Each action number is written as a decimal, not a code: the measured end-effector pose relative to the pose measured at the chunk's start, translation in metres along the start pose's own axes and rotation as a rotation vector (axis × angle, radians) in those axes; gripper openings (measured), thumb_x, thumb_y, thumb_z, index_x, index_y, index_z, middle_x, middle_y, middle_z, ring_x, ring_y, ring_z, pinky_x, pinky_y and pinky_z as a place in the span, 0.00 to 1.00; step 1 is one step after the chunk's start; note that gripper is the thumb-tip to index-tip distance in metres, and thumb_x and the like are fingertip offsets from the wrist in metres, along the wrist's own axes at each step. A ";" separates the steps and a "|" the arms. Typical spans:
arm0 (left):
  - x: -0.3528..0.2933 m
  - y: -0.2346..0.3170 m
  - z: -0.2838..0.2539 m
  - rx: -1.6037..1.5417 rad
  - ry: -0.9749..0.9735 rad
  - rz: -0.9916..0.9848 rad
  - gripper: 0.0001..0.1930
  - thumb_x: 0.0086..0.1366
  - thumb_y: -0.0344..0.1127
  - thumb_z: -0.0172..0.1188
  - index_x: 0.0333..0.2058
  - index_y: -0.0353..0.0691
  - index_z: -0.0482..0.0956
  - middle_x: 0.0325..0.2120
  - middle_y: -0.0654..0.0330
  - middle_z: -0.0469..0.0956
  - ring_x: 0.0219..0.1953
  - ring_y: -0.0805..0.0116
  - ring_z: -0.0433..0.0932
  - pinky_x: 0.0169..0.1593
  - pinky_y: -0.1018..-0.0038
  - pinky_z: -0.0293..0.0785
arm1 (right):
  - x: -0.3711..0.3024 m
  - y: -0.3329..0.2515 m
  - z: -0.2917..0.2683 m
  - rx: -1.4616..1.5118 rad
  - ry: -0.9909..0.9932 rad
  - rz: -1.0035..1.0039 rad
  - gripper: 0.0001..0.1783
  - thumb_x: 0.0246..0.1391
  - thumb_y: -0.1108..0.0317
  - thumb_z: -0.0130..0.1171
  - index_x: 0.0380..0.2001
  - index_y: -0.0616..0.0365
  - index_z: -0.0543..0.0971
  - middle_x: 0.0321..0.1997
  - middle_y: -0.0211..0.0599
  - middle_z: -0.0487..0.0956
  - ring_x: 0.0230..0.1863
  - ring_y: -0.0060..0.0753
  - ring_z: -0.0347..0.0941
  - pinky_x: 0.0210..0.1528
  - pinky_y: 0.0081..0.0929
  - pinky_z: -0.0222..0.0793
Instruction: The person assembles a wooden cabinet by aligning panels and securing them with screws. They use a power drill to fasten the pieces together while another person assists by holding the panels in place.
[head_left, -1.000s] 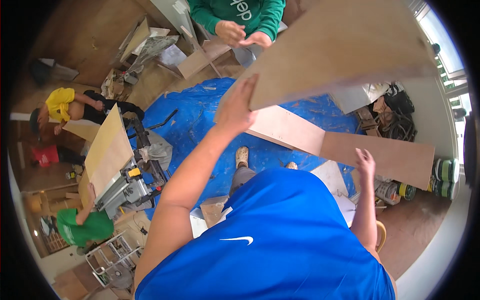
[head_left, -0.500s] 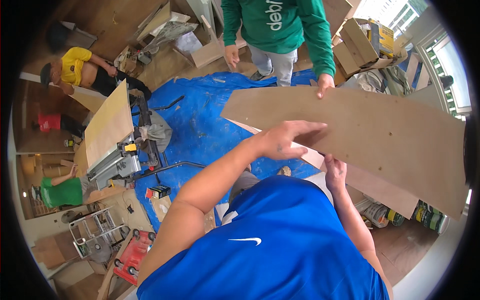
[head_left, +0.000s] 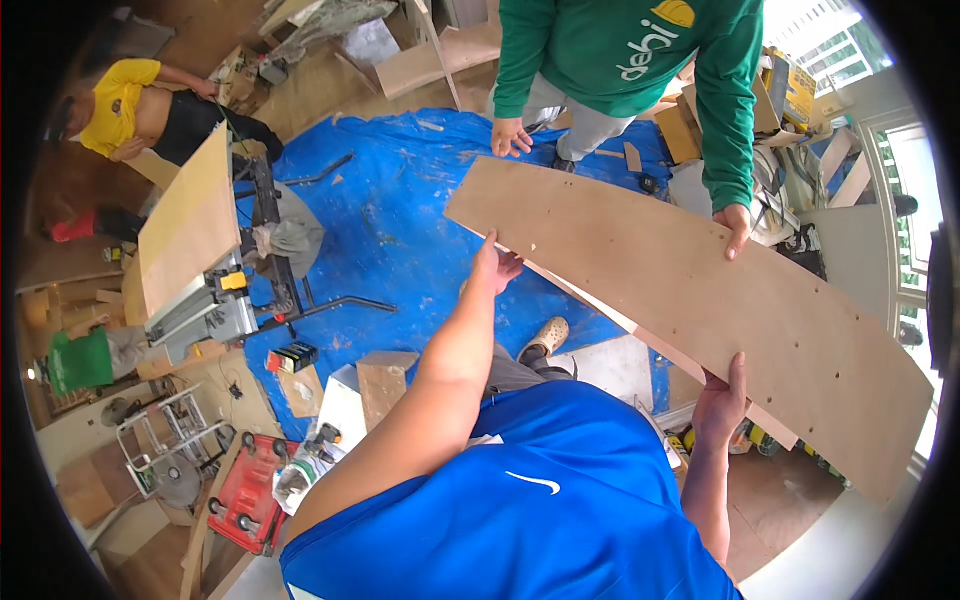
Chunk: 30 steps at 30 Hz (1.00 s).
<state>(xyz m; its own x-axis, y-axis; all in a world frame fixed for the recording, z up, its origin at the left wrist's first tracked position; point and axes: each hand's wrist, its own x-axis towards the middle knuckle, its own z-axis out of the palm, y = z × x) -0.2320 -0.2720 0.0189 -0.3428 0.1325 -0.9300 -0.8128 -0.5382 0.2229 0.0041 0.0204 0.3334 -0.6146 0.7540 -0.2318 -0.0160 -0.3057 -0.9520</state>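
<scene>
A long plywood board (head_left: 650, 250) with a curved far edge and several small holes slants across in front of me. My right hand (head_left: 720, 408) grips its near edge, thumb on top and fingers underneath. Toward the board's left end my left hand (head_left: 493, 268) is closed on the near edge, its fingers partly hidden. Below the board shows the edge of a second wood panel (head_left: 772, 424); whether the two touch I cannot tell. Across from me a person in a green long-sleeved top rests one hand (head_left: 735, 230) on the board's far edge; that person's other hand (head_left: 512, 137) hangs free.
Blue sheeting (head_left: 390, 220) covers the floor. A table saw (head_left: 210, 310) with a wood panel on it stands at left, with people beyond. A red wheeled dolly (head_left: 250, 490), a box (head_left: 385, 385) and a white hand truck (head_left: 175, 440) lie nearer. Offcuts (head_left: 440, 60) are piled behind.
My left hand has moved from above the board to its near edge at the left. The board's right end has swung nearer me, and the person in green has shifted right.
</scene>
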 end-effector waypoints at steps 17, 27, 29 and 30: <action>-0.107 0.030 0.018 -0.467 -0.361 0.561 0.19 0.75 0.39 0.51 0.59 0.36 0.69 0.55 0.55 0.75 0.56 0.62 0.76 0.60 0.64 0.72 | 0.041 0.002 -0.033 0.342 -0.384 0.219 0.26 0.70 0.59 0.50 0.64 0.65 0.66 0.68 0.47 0.69 0.68 0.42 0.65 0.72 0.44 0.60; -0.118 0.045 -0.002 -0.424 -0.372 0.746 0.21 0.73 0.38 0.55 0.61 0.41 0.66 0.57 0.57 0.73 0.57 0.62 0.74 0.61 0.61 0.72 | 0.064 0.097 -0.057 0.530 -0.257 0.516 0.32 0.64 0.51 0.58 0.65 0.57 0.68 0.65 0.45 0.73 0.64 0.44 0.71 0.66 0.43 0.68; -0.101 0.044 -0.011 -0.400 -0.377 0.709 0.22 0.72 0.37 0.57 0.61 0.42 0.66 0.57 0.58 0.73 0.57 0.63 0.74 0.60 0.61 0.73 | 0.070 0.116 -0.062 0.553 -0.203 0.551 0.33 0.62 0.50 0.60 0.64 0.58 0.69 0.63 0.45 0.75 0.62 0.43 0.72 0.65 0.43 0.70; -0.096 0.043 -0.012 -0.379 -0.384 0.671 0.22 0.72 0.37 0.57 0.61 0.42 0.66 0.57 0.57 0.73 0.57 0.63 0.74 0.60 0.61 0.73 | 0.073 0.126 -0.066 0.551 -0.145 0.570 0.32 0.60 0.50 0.63 0.61 0.58 0.73 0.58 0.46 0.79 0.58 0.44 0.76 0.61 0.43 0.73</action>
<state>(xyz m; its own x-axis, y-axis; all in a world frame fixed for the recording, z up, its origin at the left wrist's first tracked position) -0.2281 -0.3176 0.1144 -0.8856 -0.0771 -0.4579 -0.1927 -0.8362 0.5134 0.0096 0.0755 0.1837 -0.7409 0.3246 -0.5880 -0.0327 -0.8918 -0.4512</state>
